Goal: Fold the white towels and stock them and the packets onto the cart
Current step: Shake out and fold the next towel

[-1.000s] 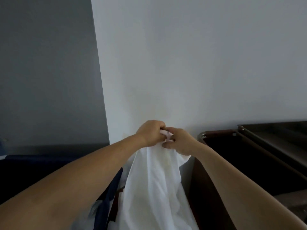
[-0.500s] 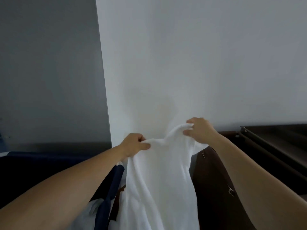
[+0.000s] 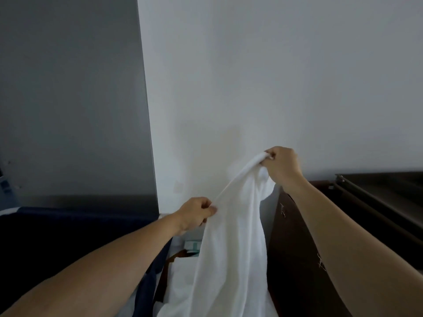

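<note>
As hands (image 3: 194, 212) (image 3: 281, 165) pinch towel (image 3: 231, 248), its bottom is cropped.

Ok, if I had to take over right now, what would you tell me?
Left hand pinches the top edge of the towel; right hand grips that edge higher, to the right.
The towel hangs unfolded between them, beside the dark cart.
Done: towel held up.
Left: fold it, put it on the cart, then stock the rest.

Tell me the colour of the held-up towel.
The towel is plain white, clearest in the head view.
</note>
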